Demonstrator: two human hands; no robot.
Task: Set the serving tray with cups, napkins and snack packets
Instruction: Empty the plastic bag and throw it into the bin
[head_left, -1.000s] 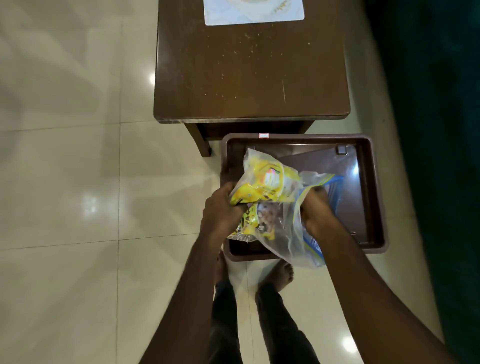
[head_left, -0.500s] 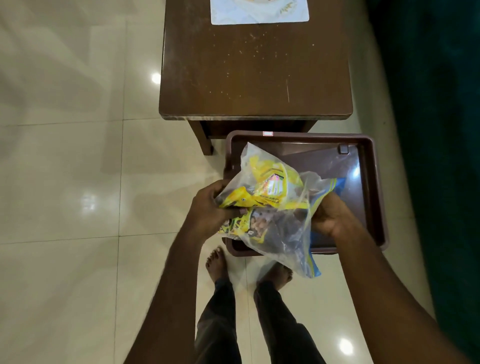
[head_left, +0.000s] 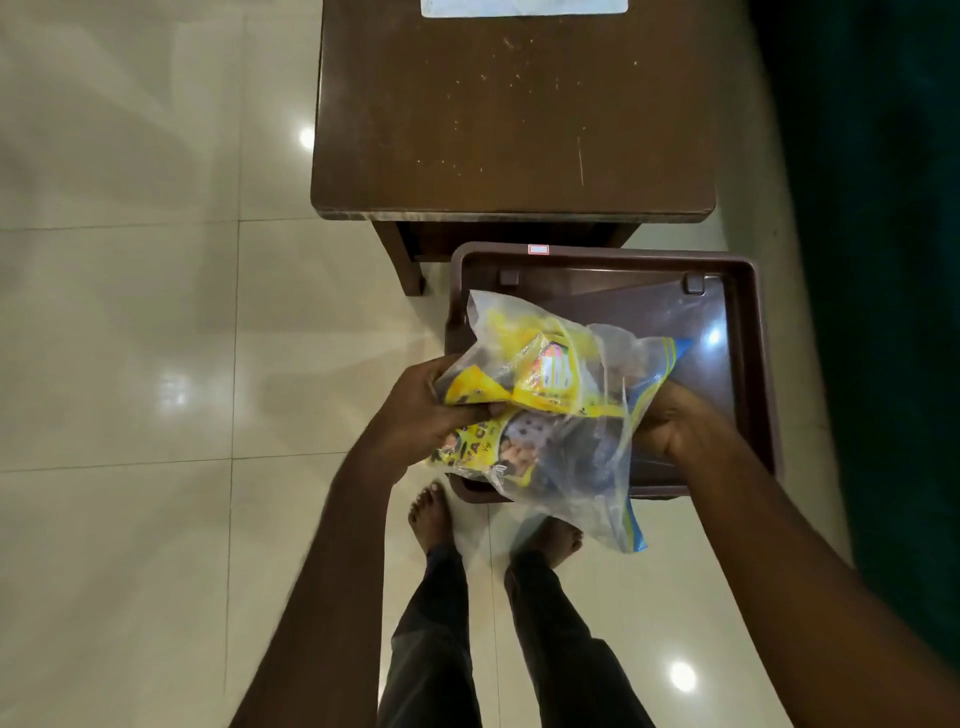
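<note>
A brown plastic serving tray (head_left: 756, 364) sits low in front of me, its inside bare where visible. Over its left half I hold a clear plastic bag (head_left: 587, 467) with a blue zip strip. Inside the bag are yellow snack packets (head_left: 540, 374). My left hand (head_left: 421, 410) grips the bag and a yellow packet at its left edge. My right hand (head_left: 670, 421) grips the bag's right side near the blue strip. No cups or napkins are in sight.
A dark wooden table (head_left: 514, 114) stands just beyond the tray, with a white mat (head_left: 524, 6) at its far edge. Glossy cream floor tiles lie to the left. A dark green curtain (head_left: 883, 260) runs down the right. My bare feet (head_left: 431, 514) stand under the bag.
The bag has shifted slightly in my hands and its lower part hangs lower past the tray's near rim. Both hands keep their grip.
</note>
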